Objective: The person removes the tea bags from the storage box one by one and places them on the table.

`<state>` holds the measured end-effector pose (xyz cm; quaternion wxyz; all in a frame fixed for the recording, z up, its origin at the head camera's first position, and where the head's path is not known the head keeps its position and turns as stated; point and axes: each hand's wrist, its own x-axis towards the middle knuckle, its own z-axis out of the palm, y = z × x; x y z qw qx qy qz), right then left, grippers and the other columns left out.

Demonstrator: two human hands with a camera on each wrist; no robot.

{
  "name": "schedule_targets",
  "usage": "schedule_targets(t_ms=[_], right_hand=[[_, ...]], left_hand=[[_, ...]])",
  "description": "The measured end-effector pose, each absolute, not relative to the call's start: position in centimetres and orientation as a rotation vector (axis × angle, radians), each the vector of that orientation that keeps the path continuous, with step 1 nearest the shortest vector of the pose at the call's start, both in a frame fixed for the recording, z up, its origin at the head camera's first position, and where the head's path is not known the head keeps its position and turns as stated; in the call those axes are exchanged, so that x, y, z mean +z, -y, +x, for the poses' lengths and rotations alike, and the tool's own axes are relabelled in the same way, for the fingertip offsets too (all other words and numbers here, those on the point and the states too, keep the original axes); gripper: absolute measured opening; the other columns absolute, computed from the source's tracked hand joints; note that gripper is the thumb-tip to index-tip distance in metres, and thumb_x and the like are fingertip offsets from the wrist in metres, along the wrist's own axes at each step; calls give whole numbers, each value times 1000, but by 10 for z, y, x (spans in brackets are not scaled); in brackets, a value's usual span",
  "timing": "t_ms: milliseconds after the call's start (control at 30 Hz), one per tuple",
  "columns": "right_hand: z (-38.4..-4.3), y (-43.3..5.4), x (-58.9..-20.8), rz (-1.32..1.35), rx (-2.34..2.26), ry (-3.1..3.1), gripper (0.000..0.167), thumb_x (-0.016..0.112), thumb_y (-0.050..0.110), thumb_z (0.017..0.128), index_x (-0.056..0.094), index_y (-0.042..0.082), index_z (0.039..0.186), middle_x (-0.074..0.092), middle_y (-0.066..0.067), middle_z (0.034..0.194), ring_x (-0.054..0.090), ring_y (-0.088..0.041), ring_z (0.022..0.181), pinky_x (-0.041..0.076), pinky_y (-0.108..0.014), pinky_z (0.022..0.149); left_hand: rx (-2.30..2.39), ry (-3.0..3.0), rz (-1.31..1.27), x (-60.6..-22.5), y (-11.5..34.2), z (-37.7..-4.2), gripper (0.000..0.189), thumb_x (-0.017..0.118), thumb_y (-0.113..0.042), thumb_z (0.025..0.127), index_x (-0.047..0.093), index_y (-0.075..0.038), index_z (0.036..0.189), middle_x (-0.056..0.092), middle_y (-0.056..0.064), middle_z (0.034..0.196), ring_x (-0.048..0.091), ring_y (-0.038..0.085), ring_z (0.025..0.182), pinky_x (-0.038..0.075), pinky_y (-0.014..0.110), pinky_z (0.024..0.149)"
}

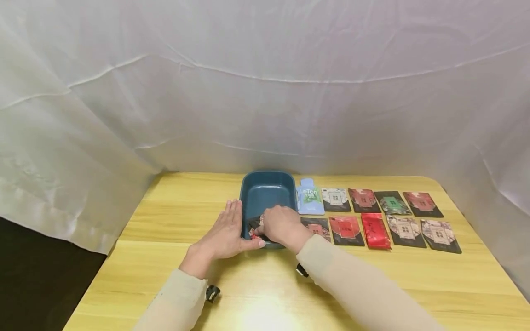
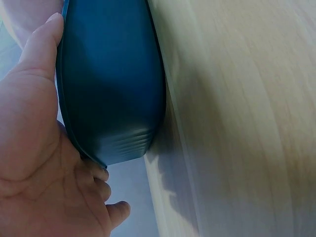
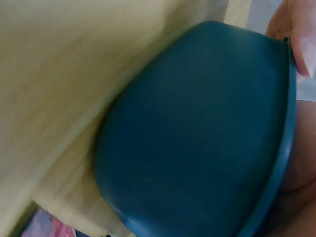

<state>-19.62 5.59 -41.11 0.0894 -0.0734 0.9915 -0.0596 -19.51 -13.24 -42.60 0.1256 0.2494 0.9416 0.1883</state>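
Observation:
A dark blue rectangular tray [image 1: 265, 179] stands on the wooden table. My left hand [image 1: 225, 232] rests along its left side, fingers straight, with the thumb lying across the near rim. In the left wrist view the palm and thumb lie against the rim of the tray [image 2: 111, 64]. My right hand [image 1: 283, 225] reaches into the near end of the tray, its fingers curled down and pinching a dark packet with a red part [image 1: 254, 226]. Most of that packet is hidden by the hand. The right wrist view shows the tray's outer wall [image 3: 192, 123], with the packet out of sight behind it.
Right of the tray, flat packets lie in two rows. A light blue pouch [image 1: 310, 202] touches the tray side. Nearby are a shiny red packet [image 1: 375, 231], a black and green one [image 1: 392, 203] and several patterned ones. A white cloth [image 1: 265, 115] hangs behind the table.

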Motion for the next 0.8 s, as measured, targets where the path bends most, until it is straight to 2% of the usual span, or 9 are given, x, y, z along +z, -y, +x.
schedule_targets(t_ms=[67,167,367,500,667,800], right_hand=[[-197,-53,-413,-212,-154,-2938,46,74,64,91,79,18,92,80,-9,102,76,-29,92,63,-45,76],[-198,-50,-415,-218,-126,-2918,51,73,66,91,79,16,100,79,-10,109,75,-31,98,63,-47,79],[-208,-60,-416,-327,-230,-2859,58,75,56,92,74,7,123,73,-13,128,67,-37,119,56,-57,99],[-214,-67,-413,-407,-289,-2795,67,79,48,90,66,1,136,68,-15,136,62,-38,127,51,-53,109],[-216,-69,-410,-407,-223,-2803,81,83,54,85,61,-2,139,68,-18,132,63,-39,124,52,-53,108],[-215,-66,-410,-370,-180,-2817,84,86,55,81,61,-2,138,65,-19,132,61,-38,122,53,-55,105]], left_hand=[[547,-2744,725,-426,133,-195,137,65,-82,85,-2,6,165,-4,26,174,-7,38,164,8,53,133],[543,-2741,718,-426,134,-195,137,65,-82,85,-2,6,165,-4,26,174,-7,38,163,8,53,133],[551,-2739,725,-423,134,-195,136,64,-83,85,-2,5,166,-2,25,175,-8,37,163,8,53,133],[549,-2729,726,-422,133,-195,137,64,-83,85,-3,5,166,-3,25,175,-9,37,163,7,52,133],[540,-2729,730,-423,133,-195,136,64,-83,86,-3,6,165,-3,26,175,-7,38,163,8,51,133],[549,-2721,725,-424,133,-196,136,63,-83,86,-4,5,165,-5,25,175,-9,37,163,6,50,133]])
